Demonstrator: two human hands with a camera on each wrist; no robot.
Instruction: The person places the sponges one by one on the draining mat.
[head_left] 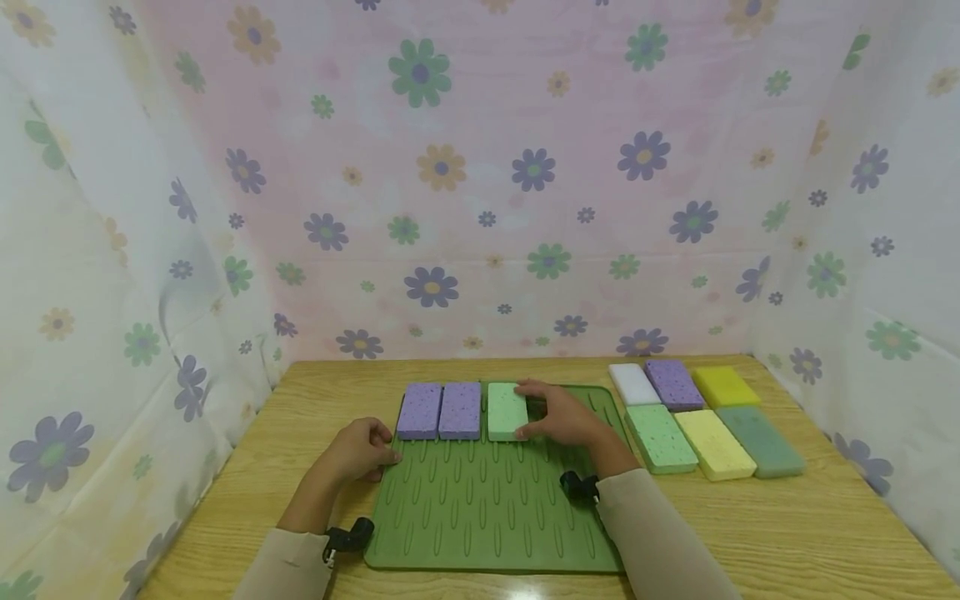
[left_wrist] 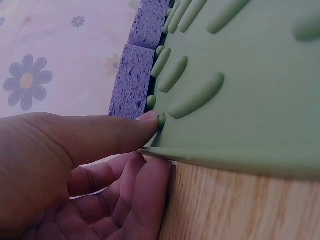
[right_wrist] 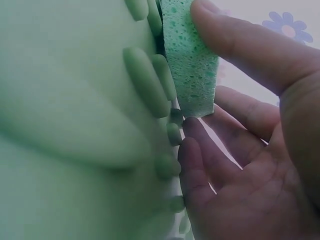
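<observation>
A light green sponge point(head_left: 507, 412) lies at the back of the green ridged mat point(head_left: 480, 546). My right hand point(head_left: 564, 414) holds it by its ends, thumb on the near end and fingers at the far end. In the right wrist view, the thumb presses the pored side of the sponge point(right_wrist: 190, 65). Left of it, two purple sponges point(head_left: 420, 411) sit side by side at the mat's back left. My left hand point(head_left: 358, 450) pinches the mat's left edge, thumb on top and the other fingers curled against the rim, near the purple sponge point(left_wrist: 131, 82).
Right of the mat, on the wooden table point(head_left: 825, 533), two rows of sponges stand: white point(head_left: 633, 384), purple point(head_left: 674, 384) and yellow point(head_left: 726, 386) behind; green point(head_left: 661, 438), pale yellow point(head_left: 714, 444) and grey-green point(head_left: 761, 442) in front. A flowered cloth point(head_left: 480, 250) surrounds the table's back and sides.
</observation>
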